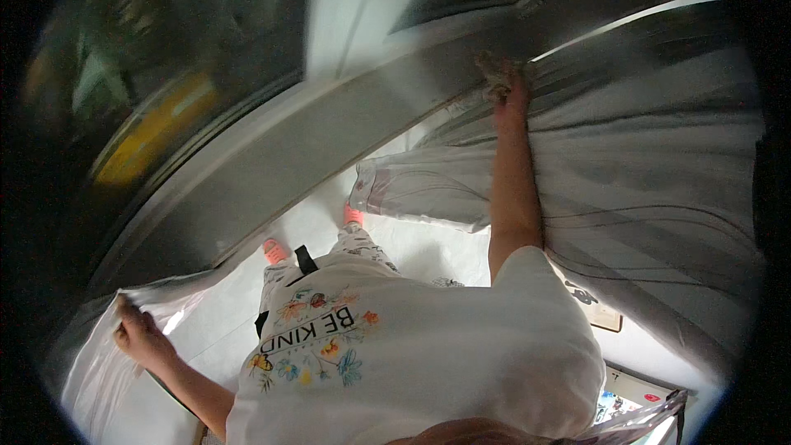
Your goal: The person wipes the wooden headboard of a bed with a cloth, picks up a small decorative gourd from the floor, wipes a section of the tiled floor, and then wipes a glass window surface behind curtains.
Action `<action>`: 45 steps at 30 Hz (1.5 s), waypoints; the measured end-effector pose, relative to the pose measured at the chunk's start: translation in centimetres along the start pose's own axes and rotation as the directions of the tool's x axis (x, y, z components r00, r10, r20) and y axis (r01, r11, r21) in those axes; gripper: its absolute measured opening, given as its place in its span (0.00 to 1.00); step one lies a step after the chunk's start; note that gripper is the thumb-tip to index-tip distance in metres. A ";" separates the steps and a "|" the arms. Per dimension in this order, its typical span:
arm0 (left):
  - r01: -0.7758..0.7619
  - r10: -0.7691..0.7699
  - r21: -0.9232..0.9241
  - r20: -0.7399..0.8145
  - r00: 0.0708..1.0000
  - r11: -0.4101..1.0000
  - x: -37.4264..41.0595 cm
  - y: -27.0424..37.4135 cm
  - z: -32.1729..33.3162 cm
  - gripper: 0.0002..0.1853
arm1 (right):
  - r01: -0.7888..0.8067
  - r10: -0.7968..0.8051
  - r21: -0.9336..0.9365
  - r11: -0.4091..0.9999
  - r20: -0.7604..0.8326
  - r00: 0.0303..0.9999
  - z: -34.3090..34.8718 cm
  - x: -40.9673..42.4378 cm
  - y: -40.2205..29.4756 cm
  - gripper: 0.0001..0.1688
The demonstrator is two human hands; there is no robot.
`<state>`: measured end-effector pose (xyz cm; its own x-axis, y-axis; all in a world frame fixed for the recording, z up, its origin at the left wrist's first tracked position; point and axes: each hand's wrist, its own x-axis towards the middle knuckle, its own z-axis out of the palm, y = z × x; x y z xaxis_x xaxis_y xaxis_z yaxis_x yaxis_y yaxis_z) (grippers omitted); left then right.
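Observation:
My left hand point(143, 335) is closed on the edge of a sheer white curtain point(93, 383) at the lower left, pulling it into a peak at my fingers. At the far right end of a wide grey window sill point(272, 161), my outstretched right hand point(514, 99) grips a crumpled brownish cloth point(492, 74). Hand and cloth are blurred, and whether the cloth touches the sill cannot be told. A second sheer curtain point(636, 167), grey with curved line patterns, hangs beside and behind my right arm.
Dark window glass point(204, 31) rises beyond the sill, split by a pale upright frame point(346, 12). A yellow shape point(154, 130) shows blurred through or in the glass. Below, my pink shoes point(274, 251) stand on a light tiled floor point(426, 247). Behind me at right is a lit picture-covered surface point(618, 405).

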<state>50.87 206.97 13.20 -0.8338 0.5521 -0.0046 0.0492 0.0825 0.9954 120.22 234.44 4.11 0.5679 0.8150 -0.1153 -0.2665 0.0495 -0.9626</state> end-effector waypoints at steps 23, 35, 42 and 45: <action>0.008 -0.015 -0.057 -0.121 0.993 0.998 2.9 -2.9 -6.3 0.13 | 0.360 -0.169 -0.915 0.184 0.331 0.928 -4.0 22.5 6.2 0.32; 0.012 -0.053 -0.174 -0.233 0.971 0.985 4.3 -4.2 -3.3 0.11 | 0.871 -0.179 -0.314 0.377 0.899 0.401 9.0 -2.9 10.5 0.20; -0.062 0.067 0.072 -0.067 0.995 0.995 5.5 -7.4 -10.6 0.20 | 0.324 -0.099 -0.828 0.459 0.314 0.944 0.6 13.1 1.6 0.30; 0.016 -0.009 -0.090 0.079 0.997 0.996 6.7 -7.2 -12.3 0.19 | 0.300 -0.158 -0.941 0.154 0.276 0.948 -5.2 22.5 3.7 0.36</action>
<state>38.20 199.89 7.15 -0.7884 0.6149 -0.0206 -0.0137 0.0159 0.9998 136.04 249.92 -3.36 0.3652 0.9244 0.1102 0.8625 -0.2914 -0.4137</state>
